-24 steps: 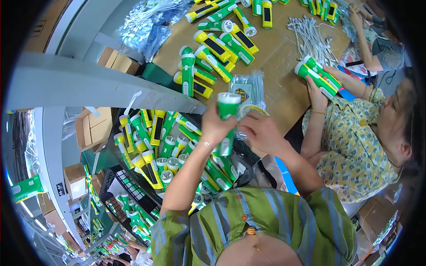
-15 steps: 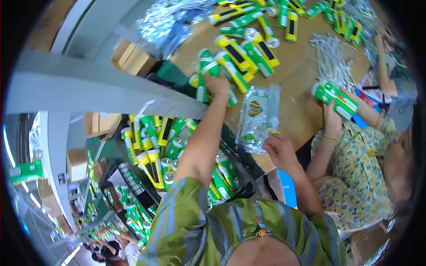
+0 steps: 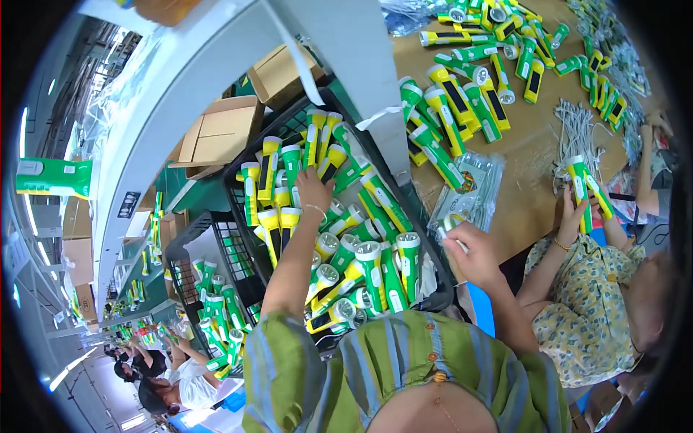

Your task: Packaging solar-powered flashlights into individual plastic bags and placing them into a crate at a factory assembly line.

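Observation:
My left hand [image 3: 314, 190] reaches into a black crate [image 3: 433, 297] heaped with green and yellow flashlights [image 3: 370, 263]. Its fingers look spread, with the tips down beside a green flashlight [image 3: 291, 160]; whether they grip it is unclear. Near the table edge, my right hand [image 3: 471, 250] is closed on a small round piece [image 3: 450, 222] with a pale rim, its kind not clear. Just beyond that hand lies a clear plastic bag [image 3: 478, 180] with printing. A flashlight [image 3: 437, 156] from the table pile overlaps the bag.
A grey post [image 3: 361, 68] rises between crate and table. More flashlights [image 3: 455, 101] and white cables [image 3: 577, 133] cover parts of the brown table [image 3: 516, 209]. At right, another person's hands hold flashlights [image 3: 586, 189]. Cardboard boxes [image 3: 216, 133] and a second crate [image 3: 189, 245] stand left.
My left hand has left the flashlight pile on the table and moved into the crate. The view has turned left, showing more of the crate. My right hand stays closed near the bag.

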Available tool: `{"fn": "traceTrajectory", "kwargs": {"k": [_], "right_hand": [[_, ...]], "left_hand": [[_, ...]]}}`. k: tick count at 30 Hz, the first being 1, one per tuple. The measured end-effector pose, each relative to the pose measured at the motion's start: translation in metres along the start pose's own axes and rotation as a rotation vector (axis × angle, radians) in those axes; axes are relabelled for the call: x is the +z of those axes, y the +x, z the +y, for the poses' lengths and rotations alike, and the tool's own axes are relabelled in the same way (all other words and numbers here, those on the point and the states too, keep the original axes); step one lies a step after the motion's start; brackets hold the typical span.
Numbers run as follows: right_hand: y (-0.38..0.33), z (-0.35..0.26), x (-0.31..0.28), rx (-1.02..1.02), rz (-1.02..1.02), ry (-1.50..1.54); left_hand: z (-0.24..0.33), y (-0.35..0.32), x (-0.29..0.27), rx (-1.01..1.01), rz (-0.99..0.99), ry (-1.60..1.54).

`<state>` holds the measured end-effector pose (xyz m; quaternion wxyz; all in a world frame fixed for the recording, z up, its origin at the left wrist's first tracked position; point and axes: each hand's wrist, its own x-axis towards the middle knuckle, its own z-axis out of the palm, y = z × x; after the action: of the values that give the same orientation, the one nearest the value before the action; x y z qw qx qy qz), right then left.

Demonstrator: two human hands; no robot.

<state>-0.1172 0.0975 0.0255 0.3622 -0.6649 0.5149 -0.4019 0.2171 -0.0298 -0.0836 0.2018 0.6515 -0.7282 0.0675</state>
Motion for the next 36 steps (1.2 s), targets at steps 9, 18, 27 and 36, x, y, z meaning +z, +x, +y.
{"fn": "traceTrajectory", "kwargs": {"k": [9,18,27,36], "right_hand": [[0.000,-0.021,0.013,-0.034,-0.021,0.044],[0.023,-0.040,0.045,-0.091,-0.212,0.181],[0.015,-0.029,0.039,-0.161,-0.217,0.169],[0.014,-0.027,0.035,-0.129,-0.193,0.122]], "left_hand": [[-0.012,-0.017,-0.059,-0.755,-0.366,-1.518],[0.090,-0.063,-0.122,-0.548,-0.662,-1.726],[0.137,-0.063,-0.136,-0.137,-0.515,-1.112],[0.145,-0.067,-0.137,-0.141,-0.470,-1.211]]}}
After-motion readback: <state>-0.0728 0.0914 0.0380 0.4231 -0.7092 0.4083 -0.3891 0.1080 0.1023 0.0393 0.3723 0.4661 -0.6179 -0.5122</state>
